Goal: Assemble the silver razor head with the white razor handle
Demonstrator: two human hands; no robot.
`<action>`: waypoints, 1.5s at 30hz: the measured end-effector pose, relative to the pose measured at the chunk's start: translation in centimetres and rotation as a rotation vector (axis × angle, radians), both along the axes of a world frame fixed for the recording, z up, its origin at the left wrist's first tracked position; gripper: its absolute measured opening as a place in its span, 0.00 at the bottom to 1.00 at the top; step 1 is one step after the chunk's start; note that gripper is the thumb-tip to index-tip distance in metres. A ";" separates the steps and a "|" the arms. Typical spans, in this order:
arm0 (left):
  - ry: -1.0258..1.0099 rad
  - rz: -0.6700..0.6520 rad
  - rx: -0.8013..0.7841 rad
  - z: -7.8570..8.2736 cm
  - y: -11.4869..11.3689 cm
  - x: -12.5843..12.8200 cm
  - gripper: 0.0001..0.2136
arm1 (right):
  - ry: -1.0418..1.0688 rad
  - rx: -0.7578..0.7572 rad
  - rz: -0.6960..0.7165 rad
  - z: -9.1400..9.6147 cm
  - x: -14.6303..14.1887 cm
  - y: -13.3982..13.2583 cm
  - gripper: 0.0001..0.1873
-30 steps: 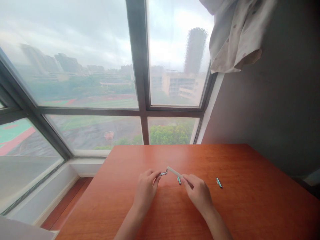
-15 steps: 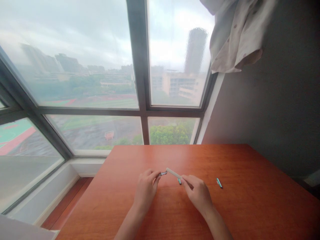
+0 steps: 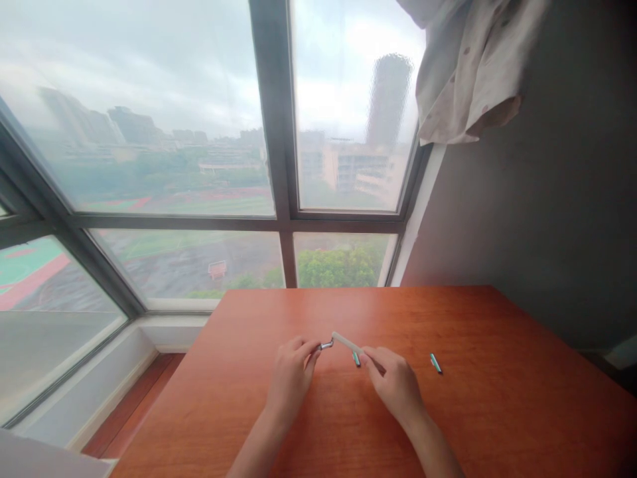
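Observation:
Pinched in my left hand (image 3: 293, 372) is a slim silver metal handle (image 3: 326, 344) with a bent tip, like a razor handle; most of it is hidden by the fingers. My right hand (image 3: 395, 382) is closed around one end of a pale, narrow stick (image 3: 347, 342), whose far end reaches the metal tip; whether they touch I cannot tell. Just beyond my right fingertips lies a small teal-and-black piece (image 3: 356, 359), like a razor cartridge. A similar teal-and-black piece (image 3: 436, 363) rests on the table farther right.
Both hands are above a reddish-brown wooden table (image 3: 497, 411). Large windows (image 3: 184, 119) stand behind it, with a grey wall (image 3: 497, 232) on the right. A light garment (image 3: 470, 79) hangs at the upper right.
Almost nothing differs. The pale stick's far end has risen very slightly; both hands keep their grips and the pieces on the table stay put.

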State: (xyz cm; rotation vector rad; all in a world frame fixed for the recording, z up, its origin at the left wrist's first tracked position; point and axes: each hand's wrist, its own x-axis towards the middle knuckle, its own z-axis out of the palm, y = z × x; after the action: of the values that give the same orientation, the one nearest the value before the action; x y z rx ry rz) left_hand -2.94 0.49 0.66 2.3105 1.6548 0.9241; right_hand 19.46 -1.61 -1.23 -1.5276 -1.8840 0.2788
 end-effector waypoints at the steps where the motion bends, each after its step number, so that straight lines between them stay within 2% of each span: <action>1: -0.003 -0.001 0.004 0.0 0.0 0.0 0.10 | -0.002 0.013 -0.019 0.0 0.0 0.0 0.16; 4: -0.020 -0.010 0.016 0.0 0.0 0.0 0.10 | -0.001 0.049 -0.051 0.1 0.1 0.0 0.17; 9: -0.028 -0.012 0.021 0.1 0.0 0.1 0.10 | -0.004 0.029 0.016 0.3 0.0 -0.1 0.17; 15: -0.063 -0.025 0.023 0.2 0.0 0.2 0.10 | 0.033 0.046 -0.053 0.0 0.1 0.1 0.18; 21: -0.064 -0.027 0.028 0.0 0.1 0.1 0.10 | 0.092 0.016 0.060 0.4 -0.1 -0.1 0.17; 28: -0.052 -0.035 0.027 -0.2 0.0 0.3 0.09 | 0.051 0.047 -0.018 0.2 0.2 0.1 0.17; 35: -0.046 -0.036 -0.004 -0.2 0.1 0.2 0.09 | -0.037 0.017 0.018 0.2 -0.1 0.0 0.15; 41: 0.012 -0.024 -0.012 -0.3 0.0 0.4 0.09 | -0.121 0.022 -0.035 0.1 -0.1 -0.2 0.13; 45: -0.014 -0.039 -0.029 -0.3 0.0 0.3 0.09 | -0.106 0.022 -0.089 0.3 0.0 -0.2 0.12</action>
State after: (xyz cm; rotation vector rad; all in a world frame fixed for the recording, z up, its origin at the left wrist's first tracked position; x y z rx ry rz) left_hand -2.62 0.46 0.40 2.3029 1.6011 0.9003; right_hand 19.47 -1.78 -0.97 -1.6345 -1.8870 0.1388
